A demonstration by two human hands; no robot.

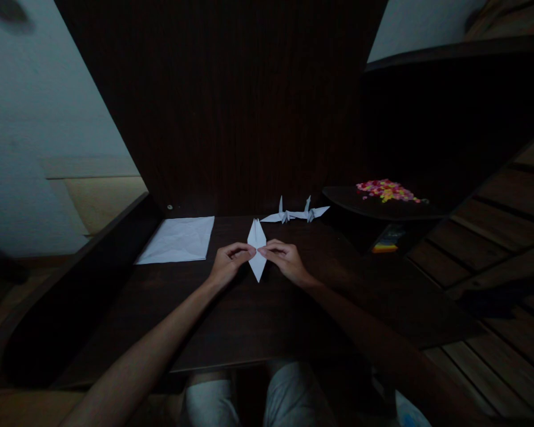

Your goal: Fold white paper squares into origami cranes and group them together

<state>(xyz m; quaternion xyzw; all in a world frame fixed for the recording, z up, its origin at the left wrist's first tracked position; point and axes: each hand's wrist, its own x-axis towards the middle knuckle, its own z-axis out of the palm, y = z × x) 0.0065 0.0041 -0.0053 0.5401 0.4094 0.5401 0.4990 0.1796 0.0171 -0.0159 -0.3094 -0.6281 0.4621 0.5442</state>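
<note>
A white piece of paper folded into a long diamond (258, 261) is held upright on end between my two hands, over the middle of the dark desk. My left hand (232, 259) pinches its left corner between thumb and fingers. On the opposite corner, my right hand (287, 259) grips in the same way. The diamond's top end is split into two points, and its lower end comes to a single point. Just beyond it, two finished paper cranes (283, 217) (310, 213) stand side by side near the back panel.
A stack of white paper sheets (178, 240) lies at the desk's left. To the right, a small shelf (360, 201) bears a heap of pink, red and yellow bits (389, 190), with a yellow-orange packet (385, 248) beneath. A raised side board (80, 284) bounds the left.
</note>
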